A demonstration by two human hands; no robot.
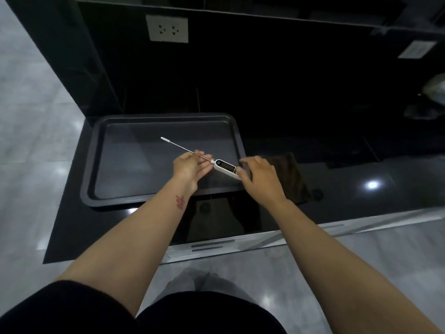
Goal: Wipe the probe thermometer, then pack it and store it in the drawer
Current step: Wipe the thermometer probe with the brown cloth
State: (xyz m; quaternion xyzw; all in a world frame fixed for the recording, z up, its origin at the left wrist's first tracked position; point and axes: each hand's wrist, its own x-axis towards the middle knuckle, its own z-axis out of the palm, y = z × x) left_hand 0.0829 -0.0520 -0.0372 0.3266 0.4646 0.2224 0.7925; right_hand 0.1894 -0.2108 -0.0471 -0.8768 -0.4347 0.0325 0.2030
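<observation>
The probe thermometer [225,168] has a white body with a dark screen and a long thin metal probe with a white cap at its far tip. It is held level above the right part of a dark baking tray [101,165]. My left hand [190,165] pinches the probe close to the body. My right hand [260,177] grips the body's near end, and its fingers look blurred. A dark brown cloth [292,174] lies flat on the counter just right of my right hand.
The glossy black counter [361,189] ends at a white front edge with drawer fronts [212,245] below. A black wall with a white socket [167,28] rises behind. Pale objects [433,92] sit at the far right. Grey floor lies to the left.
</observation>
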